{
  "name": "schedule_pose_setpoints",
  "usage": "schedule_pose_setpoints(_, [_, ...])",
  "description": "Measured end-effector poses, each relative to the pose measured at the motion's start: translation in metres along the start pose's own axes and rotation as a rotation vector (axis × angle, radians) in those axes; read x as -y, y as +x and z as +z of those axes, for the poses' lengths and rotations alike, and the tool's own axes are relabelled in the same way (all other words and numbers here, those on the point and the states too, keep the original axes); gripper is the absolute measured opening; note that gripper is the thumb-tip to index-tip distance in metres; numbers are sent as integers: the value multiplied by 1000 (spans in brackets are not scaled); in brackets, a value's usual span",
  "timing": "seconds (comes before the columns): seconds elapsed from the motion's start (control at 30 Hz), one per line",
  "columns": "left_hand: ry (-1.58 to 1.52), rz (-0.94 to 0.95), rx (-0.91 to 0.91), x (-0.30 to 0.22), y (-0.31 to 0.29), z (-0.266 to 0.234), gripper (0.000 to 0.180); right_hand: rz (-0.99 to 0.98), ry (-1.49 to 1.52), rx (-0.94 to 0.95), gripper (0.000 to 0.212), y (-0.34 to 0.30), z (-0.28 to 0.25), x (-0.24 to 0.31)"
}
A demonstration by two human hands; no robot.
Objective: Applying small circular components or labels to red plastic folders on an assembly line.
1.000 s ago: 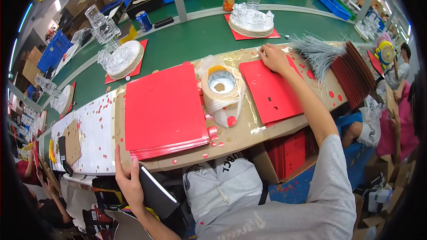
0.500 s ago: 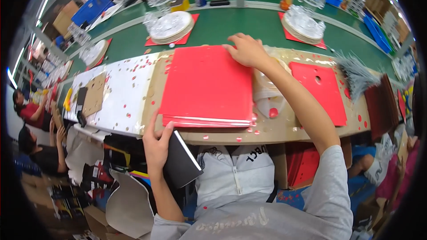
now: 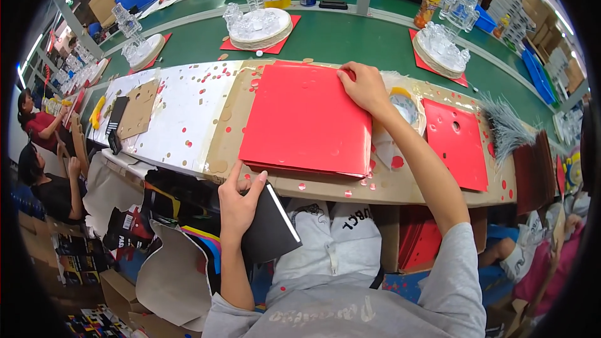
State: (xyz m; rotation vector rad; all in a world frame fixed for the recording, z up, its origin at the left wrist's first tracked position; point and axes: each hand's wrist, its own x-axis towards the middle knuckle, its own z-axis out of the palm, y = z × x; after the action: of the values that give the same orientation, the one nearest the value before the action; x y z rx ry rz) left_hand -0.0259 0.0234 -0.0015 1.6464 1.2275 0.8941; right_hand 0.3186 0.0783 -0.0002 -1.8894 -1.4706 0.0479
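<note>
Two hands at one stack of red sheets (image 3: pixel 307 119), which lies flat at the middle of the brown table (image 3: pixel 222 134), its near side close to the table's edge.

Main change: a second ago the right hand (image 3: pixel 366 87) was on the holed red sheets (image 3: pixel 455 159); now it is at the far right corner of the stack, fingers bent, thumb close to the edge. Cannot tell whether it pinches a sheet or merely rests there. The left hand (image 3: pixel 238 206) stays at the near left corner, index finger raised to it, thumb spread away. A black flat thing (image 3: pixel 269 228) sits just beside that palm; whether gripped, cannot tell.

My reading: the work is now on this one stack, steadied at opposite corners, with the holed sheets out of hand.

Near edge of the stack: layers uneven, darker ones showing beneath the top. Tape roll (image 3: pixel 410 105) between the two red piles, partly behind the right forearm. Grey wires (image 3: pixel 507 125) farther right. Small red discs scattered on the table.
</note>
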Motion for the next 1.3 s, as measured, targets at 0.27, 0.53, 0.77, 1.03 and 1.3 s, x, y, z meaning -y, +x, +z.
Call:
schedule_pose_setpoints(0.27, [375, 226, -238, 4, -7, 14, 52, -67, 18, -109, 25, 0, 4, -4])
schedule_pose_setpoints(0.53, [198, 139, -244, -4, 0, 11, 44, -54, 70, -84, 23, -1, -1, -5])
schedule_pose_setpoints(0.77, [211, 216, -287, -2, 4, 11, 37, 16, 22, -169, 24, -5, -4, -11])
schedule_pose_setpoints(1.03, [146, 265, -249, 7, -3, 14, 41, 191, 180, -165, 27, -8, 3, -10])
schedule_pose_setpoints(1.3, [167, 269, -292, 11, -1, 16, 43, 191, 175, -120, 30, -9, 4, -3])
